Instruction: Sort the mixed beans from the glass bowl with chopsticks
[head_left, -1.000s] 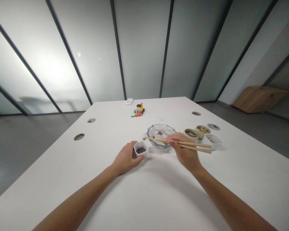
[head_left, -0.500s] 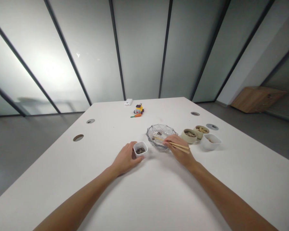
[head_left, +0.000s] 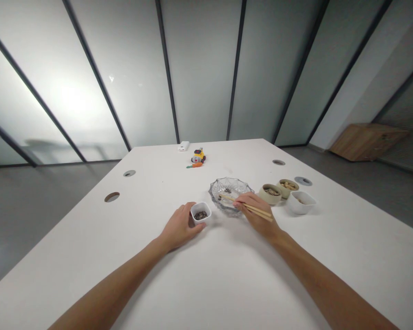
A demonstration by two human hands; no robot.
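My left hand (head_left: 181, 227) is wrapped round a small white square cup (head_left: 209, 216), which stands on the table with small dark seed-like pieces (head_left: 200, 215) inside. My right hand (head_left: 253, 211) grips a pair of wooden chopsticks (head_left: 259, 212). Their tips reach over the inside of a clear glass bowl (head_left: 241, 185) with a scalloped rim. Several small dark pieces (head_left: 227, 190) lie in the bowl, one of them close to the chopstick tips. Whether the tips pinch a piece is too small to tell.
Right of the bowl stand two round beige bowls (head_left: 270, 195) with light and brownish pieces, beside a white square container (head_left: 301, 204). Farther back lie a yellow toy vehicle (head_left: 198, 156), a toy carrot (head_left: 194, 165) and a white box (head_left: 183, 146). Round holes (head_left: 112, 197) pierce the white table.
The chopsticks have shifted very slightly in my right hand, their tips still inside the glass bowl. My left hand and the white cup stay in place.
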